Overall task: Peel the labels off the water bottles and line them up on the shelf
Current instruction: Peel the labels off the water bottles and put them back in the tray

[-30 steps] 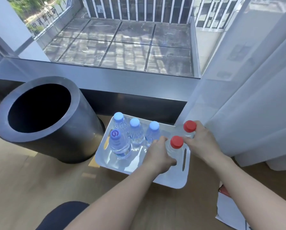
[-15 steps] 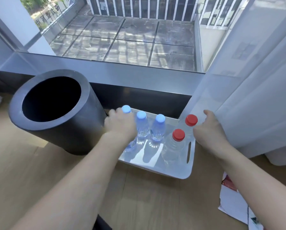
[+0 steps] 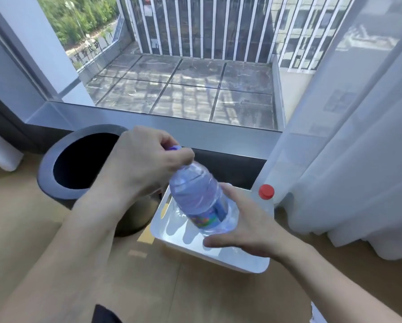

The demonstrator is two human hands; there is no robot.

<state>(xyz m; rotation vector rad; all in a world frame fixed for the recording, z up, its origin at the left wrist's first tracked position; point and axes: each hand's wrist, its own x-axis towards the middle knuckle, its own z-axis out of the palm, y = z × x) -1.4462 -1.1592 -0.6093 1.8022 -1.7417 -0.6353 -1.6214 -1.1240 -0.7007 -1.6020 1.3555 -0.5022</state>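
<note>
My left hand (image 3: 146,164) grips the neck and purple cap of a clear water bottle (image 3: 195,194) and holds it tilted above the white tray (image 3: 242,259). The bottle carries a blue label with a coloured band near its base. My right hand (image 3: 249,227) reaches under the bottle's lower end with fingers spread, touching or nearly touching it. A red-capped bottle (image 3: 266,194) stands at the tray's far right corner, against the curtain. The other bottles on the tray are hidden behind the lifted bottle and my hands.
A dark grey round bin (image 3: 78,166) with an open top stands left of the tray on the wooden floor. A grey window ledge (image 3: 172,127) runs behind them. White sheer curtains (image 3: 358,148) hang on the right.
My left hand has lifted a blue-capped bottle off the tray and tilted it. My right hand has come in from the tray's right edge to the bottle's base. The camera has tipped up.
</note>
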